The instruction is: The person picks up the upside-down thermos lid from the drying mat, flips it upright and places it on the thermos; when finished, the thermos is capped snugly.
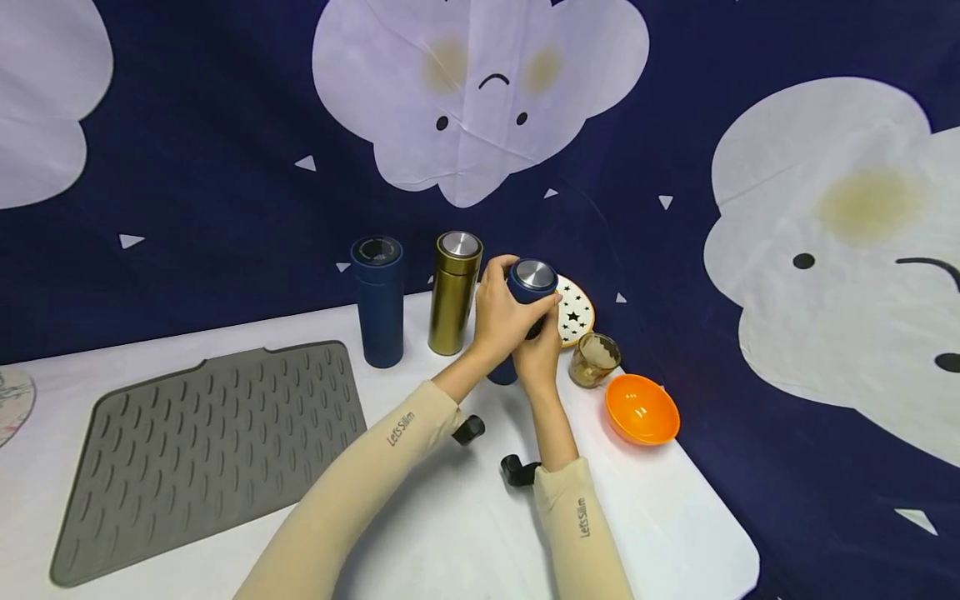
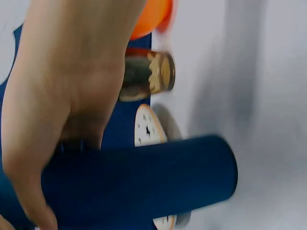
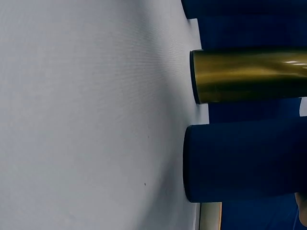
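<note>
Close beside the hands stand a gold flask (image 1: 453, 292) and another navy flask (image 1: 378, 300), with a star-patterned dish (image 1: 576, 312), an amber glass (image 1: 594, 359) and an orange bowl (image 1: 642, 408) to the right. All sit on a white table (image 1: 465, 533) before a cloud-printed cloth (image 1: 225, 142). Left hand (image 1: 504, 312) curls round the upright navy bottle (image 1: 529, 287) near its top; right hand (image 1: 538, 354) grips it lower.

We wore snug beige sleeves on both arms, the left sleeve (image 1: 352, 492) and the right sleeve (image 1: 581, 533) each ending at the wrist; small dark lettering ran along each; our left hand (image 1: 501, 315) and right hand (image 1: 538, 354) were bare; a black camera mount (image 1: 517, 469) sat at each wrist.
</note>
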`<state>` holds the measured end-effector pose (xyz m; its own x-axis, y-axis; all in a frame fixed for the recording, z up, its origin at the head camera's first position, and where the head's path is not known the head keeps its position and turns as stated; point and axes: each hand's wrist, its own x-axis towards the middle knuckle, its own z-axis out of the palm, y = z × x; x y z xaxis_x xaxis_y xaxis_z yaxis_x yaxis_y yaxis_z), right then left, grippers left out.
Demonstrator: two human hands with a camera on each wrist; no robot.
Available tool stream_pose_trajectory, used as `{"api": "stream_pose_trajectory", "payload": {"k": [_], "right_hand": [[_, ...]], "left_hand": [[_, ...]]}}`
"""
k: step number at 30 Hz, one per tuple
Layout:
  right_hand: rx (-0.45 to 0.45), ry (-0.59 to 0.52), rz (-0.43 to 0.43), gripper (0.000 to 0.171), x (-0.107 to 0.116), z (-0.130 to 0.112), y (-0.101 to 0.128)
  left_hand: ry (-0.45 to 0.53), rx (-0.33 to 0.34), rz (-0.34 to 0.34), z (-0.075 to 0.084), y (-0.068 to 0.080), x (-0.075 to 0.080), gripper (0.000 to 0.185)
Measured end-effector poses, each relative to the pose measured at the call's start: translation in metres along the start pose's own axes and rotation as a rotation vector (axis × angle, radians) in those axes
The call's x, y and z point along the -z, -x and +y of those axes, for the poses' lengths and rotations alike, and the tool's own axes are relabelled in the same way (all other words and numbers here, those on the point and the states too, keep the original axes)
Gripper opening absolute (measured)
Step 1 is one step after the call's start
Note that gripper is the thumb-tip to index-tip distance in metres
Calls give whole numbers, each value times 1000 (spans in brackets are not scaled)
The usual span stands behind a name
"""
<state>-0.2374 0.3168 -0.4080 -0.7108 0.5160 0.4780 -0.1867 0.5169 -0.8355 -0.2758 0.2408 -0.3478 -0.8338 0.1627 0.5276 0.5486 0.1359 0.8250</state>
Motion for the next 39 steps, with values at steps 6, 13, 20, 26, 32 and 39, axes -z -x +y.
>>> {"api": "stream_pose_trajectory", "payload": {"k": [6, 13, 20, 26, 32, 39], "right_hand": [[-49, -33, -35, 71, -1, -4, -2], [-70, -70, -57, 83, -2, -5, -2], [-75, -72, -59, 82, -3, -5, -3], [-69, -35, -50, 77, -2, -1, -2], [-68, -45, -48, 66, -1, 0, 0], [-83, -42, -37, 65, 0, -2, 0]], "left_hand": [[221, 51, -274, -9, -22, 25, 68], [450, 168, -519, -19, -41, 39, 66], [560, 207, -580, -26, -42, 39, 64], [436, 157, -462, -22, -23, 31, 73], [58, 86, -219, -10, -7, 16, 82], [114, 61, -303, -15, -16, 23, 75]]}}
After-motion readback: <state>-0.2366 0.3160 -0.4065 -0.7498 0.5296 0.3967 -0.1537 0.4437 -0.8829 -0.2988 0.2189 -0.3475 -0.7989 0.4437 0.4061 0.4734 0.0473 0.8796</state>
